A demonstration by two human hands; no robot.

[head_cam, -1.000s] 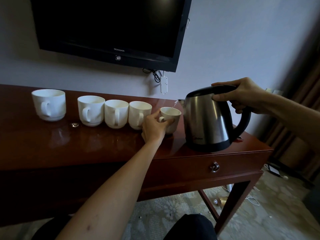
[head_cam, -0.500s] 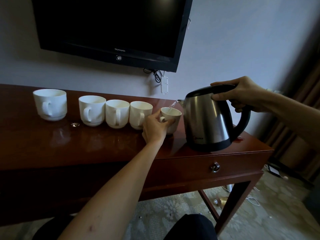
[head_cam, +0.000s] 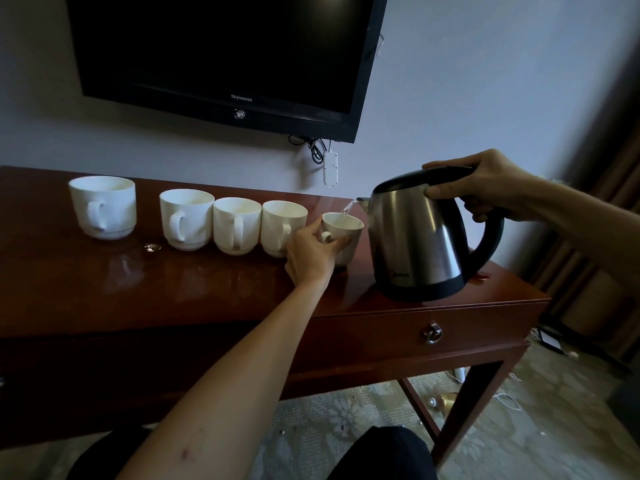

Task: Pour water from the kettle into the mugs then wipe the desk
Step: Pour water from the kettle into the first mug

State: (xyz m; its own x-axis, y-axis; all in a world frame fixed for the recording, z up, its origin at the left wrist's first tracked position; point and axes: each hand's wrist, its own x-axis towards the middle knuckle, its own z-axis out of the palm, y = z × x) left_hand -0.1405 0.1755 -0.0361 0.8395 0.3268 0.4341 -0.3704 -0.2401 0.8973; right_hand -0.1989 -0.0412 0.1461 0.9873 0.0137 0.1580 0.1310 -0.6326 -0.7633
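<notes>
Pour step: right hand (head_cam: 491, 188) grips kettle (head_cam: 415, 237) handle, stream entering mug (head_cam: 343, 233) held by left hand (head_cam: 311, 254).
Next: level kettle before overflow; fill level unclear, mug near worktop (head_cam: 207, 289) right end.

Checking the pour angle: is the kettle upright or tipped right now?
Tipped. The kettle leans spout-down toward the small mug, and a thin stream of water runs from its spout.

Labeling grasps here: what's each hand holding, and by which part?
Right hand grips the kettle by the top of its black handle. Left hand holds the small mug round its near side, at the handle, tilted toward the spout.
</notes>
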